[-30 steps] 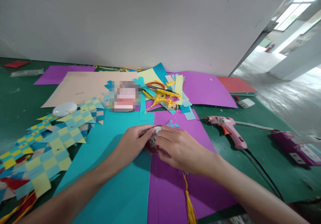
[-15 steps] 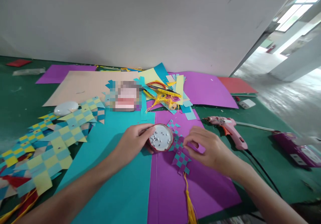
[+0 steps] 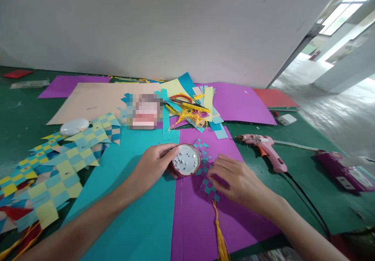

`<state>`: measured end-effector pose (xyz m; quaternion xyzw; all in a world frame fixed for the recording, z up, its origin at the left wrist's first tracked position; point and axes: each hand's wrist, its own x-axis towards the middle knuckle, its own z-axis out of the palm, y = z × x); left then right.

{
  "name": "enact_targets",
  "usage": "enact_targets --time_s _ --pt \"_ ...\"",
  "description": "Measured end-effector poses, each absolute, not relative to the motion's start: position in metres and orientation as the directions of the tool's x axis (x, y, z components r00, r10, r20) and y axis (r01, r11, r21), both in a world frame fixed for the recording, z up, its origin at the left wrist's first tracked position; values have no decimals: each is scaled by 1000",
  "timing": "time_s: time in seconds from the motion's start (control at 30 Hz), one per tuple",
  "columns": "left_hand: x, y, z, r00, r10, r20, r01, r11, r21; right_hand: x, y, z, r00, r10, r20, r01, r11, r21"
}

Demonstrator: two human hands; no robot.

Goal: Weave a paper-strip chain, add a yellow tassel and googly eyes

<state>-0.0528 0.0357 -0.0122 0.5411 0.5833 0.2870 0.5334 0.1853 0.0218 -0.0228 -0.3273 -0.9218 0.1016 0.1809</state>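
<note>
My left hand [image 3: 158, 159] grips a round red-rimmed container [image 3: 186, 160] from its left side, the thumb on the rim. Small dark and pale bits are scattered over its white inside. Just right of it, on purple paper, lies a woven purple-and-blue paper piece [image 3: 202, 148] with a yellow tassel [image 3: 220, 237] at its lower end. My right hand [image 3: 230, 175] is over this woven piece and covers part of it. Its fingers are pinched together; whatever they hold, if anything, is hidden or too small to make out.
A pink glue gun [image 3: 266, 148] lies to the right, its cord running to the front; a purple power strip [image 3: 342, 171] is beyond it. Woven yellow-and-blue paper pieces [image 3: 67, 163] pile up at left by a white oval object [image 3: 74, 127]. Scissors [image 3: 187, 103] rest among paper scraps behind.
My right hand has come down a little and to the left over the woven piece. My left hand keeps its hold on the container. The whole view has shifted slightly.
</note>
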Motion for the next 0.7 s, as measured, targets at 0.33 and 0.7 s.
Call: enact_targets --time_s 0.33,0.7 --pt "-53 36 -13 156 942 -298 358 227 906 184 21 -19 -736 614 285 555 788 -265" --pt "-53 36 -13 168 935 -312 329 246 912 195 10 -27 -721 599 348 536 801 -267"
